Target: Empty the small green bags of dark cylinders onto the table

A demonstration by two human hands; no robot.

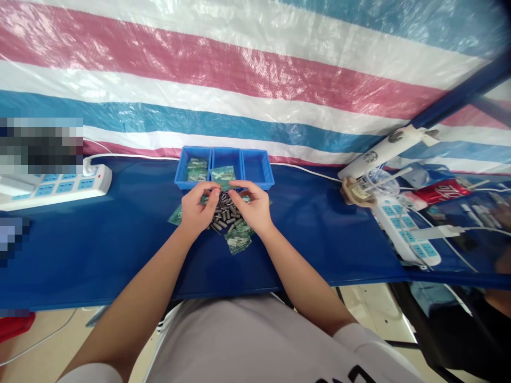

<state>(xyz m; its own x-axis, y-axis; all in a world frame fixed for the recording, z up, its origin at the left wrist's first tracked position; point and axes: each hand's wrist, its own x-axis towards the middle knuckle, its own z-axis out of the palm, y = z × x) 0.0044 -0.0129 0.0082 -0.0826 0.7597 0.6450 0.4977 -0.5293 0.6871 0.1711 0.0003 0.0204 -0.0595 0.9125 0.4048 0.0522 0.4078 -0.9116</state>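
Between my two hands is a small greenish see-through plastic bag [222, 174], pinched by its near edge. My left hand [198, 208] has thumb and fingers closed on the bag's left side. On the right side, my right hand [254, 206] pinches it the same way. The bag hangs in front of the middle part of a blue three-part bin [257, 186]. Below my hands lies a pile of small dark metal cylinders [225, 215]; I cannot tell their exact kind. Filled green bags [238, 239] lie at the pile's near right, and another bag [175, 215] lies left of my left hand.
Similar bags [197, 169] fill the bin's left compartment. Power strips stand left [98, 181] and right [429, 254] on the blue table [139, 250]. A white cylinder [375, 154], a plastic cup [382, 182] and a red packet [443, 191] are at the right. Striped sheeting hangs behind.
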